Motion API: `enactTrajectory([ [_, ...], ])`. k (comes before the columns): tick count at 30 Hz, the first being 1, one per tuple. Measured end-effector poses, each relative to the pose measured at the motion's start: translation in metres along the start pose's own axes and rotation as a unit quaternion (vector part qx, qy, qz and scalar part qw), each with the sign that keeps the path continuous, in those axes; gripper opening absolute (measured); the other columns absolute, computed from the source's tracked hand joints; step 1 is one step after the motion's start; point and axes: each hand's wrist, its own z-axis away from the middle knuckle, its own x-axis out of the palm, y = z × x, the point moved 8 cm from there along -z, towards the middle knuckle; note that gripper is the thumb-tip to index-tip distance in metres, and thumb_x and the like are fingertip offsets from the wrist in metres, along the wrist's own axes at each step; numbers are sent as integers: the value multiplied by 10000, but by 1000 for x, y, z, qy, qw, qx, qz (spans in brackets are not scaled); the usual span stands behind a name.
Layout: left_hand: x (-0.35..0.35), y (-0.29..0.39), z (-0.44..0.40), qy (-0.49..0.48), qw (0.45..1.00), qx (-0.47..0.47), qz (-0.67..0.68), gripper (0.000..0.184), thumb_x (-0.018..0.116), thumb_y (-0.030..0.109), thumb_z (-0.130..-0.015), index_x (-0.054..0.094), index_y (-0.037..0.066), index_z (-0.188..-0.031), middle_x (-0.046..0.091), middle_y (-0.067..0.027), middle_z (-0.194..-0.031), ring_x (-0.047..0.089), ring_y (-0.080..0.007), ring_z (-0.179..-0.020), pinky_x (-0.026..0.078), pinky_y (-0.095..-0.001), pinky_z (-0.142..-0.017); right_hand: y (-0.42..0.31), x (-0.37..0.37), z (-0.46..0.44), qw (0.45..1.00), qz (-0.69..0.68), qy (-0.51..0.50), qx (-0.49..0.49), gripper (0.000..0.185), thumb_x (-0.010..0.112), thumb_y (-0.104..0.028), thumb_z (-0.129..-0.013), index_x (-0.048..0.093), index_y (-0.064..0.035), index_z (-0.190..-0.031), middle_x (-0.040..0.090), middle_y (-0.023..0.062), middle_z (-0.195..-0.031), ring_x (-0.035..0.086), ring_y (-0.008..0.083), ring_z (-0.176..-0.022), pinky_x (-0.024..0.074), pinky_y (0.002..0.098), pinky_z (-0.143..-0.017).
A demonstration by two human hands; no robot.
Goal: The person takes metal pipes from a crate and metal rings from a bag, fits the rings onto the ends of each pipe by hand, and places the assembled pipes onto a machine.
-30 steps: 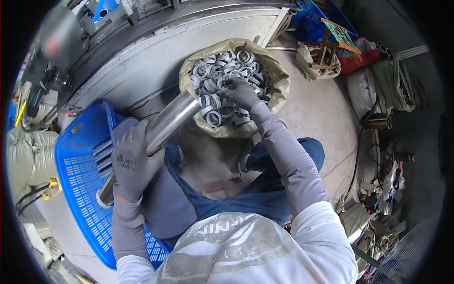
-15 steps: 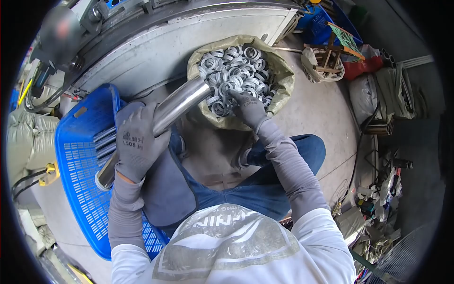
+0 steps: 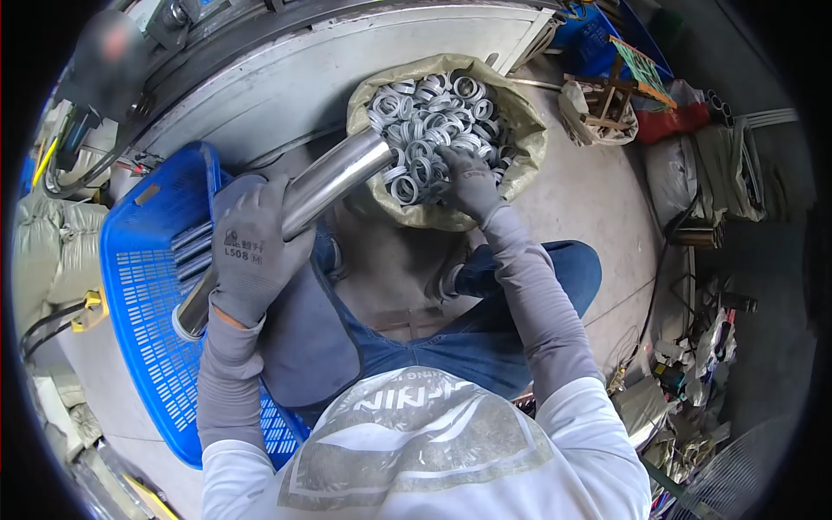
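Note:
My left hand [image 3: 256,243], in a grey work glove, is wrapped round a shiny metal tube [image 3: 338,179]. The tube slants up to the right, its upper end near the sack's rim, and a pale ring sits at its lower end. My right hand [image 3: 472,184], gloved too, reaches over the near side of a woven sack [image 3: 529,160] full of grey metal rings [image 3: 425,139]. Its fingertips are bent down among the rings; whether they grip one is hidden. A dark pad [image 3: 308,347] lies over my left thigh, under the tube.
A blue plastic basket [image 3: 143,347] with several metal tubes [image 3: 192,251] stands at my left. Behind the sack runs a white machine panel [image 3: 286,87]. A wooden frame in a small bag [image 3: 598,121] sits at the back right, and assorted clutter [image 3: 693,364] lines the right side.
My right hand has shifted slightly right and up, from beside the tube's end to deeper among the rings. My left hand still holds the tube in nearly the same position.

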Motion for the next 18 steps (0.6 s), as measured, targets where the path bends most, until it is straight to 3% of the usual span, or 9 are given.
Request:
enactTrajectory([
  [3, -1, 2, -1, -14, 1000, -10, -2, 611, 818, 274, -722, 611, 59, -1255, 681, -155, -1001, 690, -334, -915, 538, -455, -795, -8, 15, -6, 990, 37, -129, 51, 730, 805, -264, -800, 535, -118, -1463, 632, 176, -1321, 580, 384, -1244, 453, 455, -1089],
  [5, 3, -3, 0, -58, 996, -52, 33, 611, 791, 252, -755, 614, 22, -1293, 695, -188, -1128, 675, -387, -1049, 525, -474, -916, -16, 3, -6, 988, 38, -131, 65, 727, 805, -263, -799, 540, -121, -1461, 630, 182, -1317, 583, 393, -1231, 458, 461, -1084],
  [10, 2, -1, -2, -50, 998, -40, 25, 606, 793, 248, -754, 614, 22, -1288, 694, -193, -1115, 676, -382, -1050, 525, -473, -916, -8, -13, 3, 997, 28, -58, 31, 682, 793, -247, -826, 554, -67, -1438, 644, 170, -1269, 618, 360, -1185, 522, 449, -999],
  [11, 1, -2, 0, -55, 997, -48, 31, 603, 793, 243, -754, 615, 24, -1287, 694, -193, -1113, 677, -382, -1051, 524, -473, -918, 0, -17, 4, 969, -219, -58, 103, 650, 780, -222, -847, 553, -32, -1426, 647, 153, -1249, 629, 323, -1170, 542, 425, -985],
  [12, 2, -3, 1, -56, 997, -52, 30, 603, 793, 243, -754, 615, 24, -1287, 694, -193, -1113, 677, -382, -1051, 524, -473, -918, 1, -19, 5, 875, -450, -55, 170, 619, 768, -197, -869, 552, 3, -1414, 650, 137, -1230, 640, 287, -1155, 561, 401, -970],
  [13, 1, -2, 2, -52, 997, -48, 27, 598, 795, 235, -753, 616, 27, -1285, 693, -192, -1104, 676, -385, -1041, 525, -472, -916, -5, -26, 7, 875, -449, -56, 171, 619, 768, -197, -869, 552, 3, -1414, 650, 137, -1230, 640, 287, -1155, 561, 401, -970],
  [14, 1, 0, 0, -46, 998, -42, 24, 594, 796, 228, -752, 618, 31, -1283, 692, -190, -1094, 676, -388, -1032, 526, -471, -913, -23, -43, 9, 799, -590, -35, 116, 600, 768, -154, -875, 551, 23, -1405, 651, 122, -1231, 644, 249, -1155, 566, 371, -976],
  [16, 0, 4, -2, -33, 999, -24, 26, 593, 798, 223, -750, 618, 33, -1283, 689, -187, -1079, 675, -389, -1016, 528, -472, -898, -45, -65, 15, 700, -712, -7, 55, 581, 768, -112, -881, 550, 44, -1396, 653, 107, -1232, 647, 211, -1155, 570, 342, -981],
  [18, -2, 6, -2, -23, 999, -9, 25, 592, 799, 219, -749, 618, 36, -1282, 685, -185, -1064, 675, -390, -1001, 530, -473, -884, -66, -75, 19, 825, -565, 24, -9, 475, 701, -90, -949, 566, 28, -1389, 659, 95, -1274, 652, 196, -1172, 565, 332, -997],
])
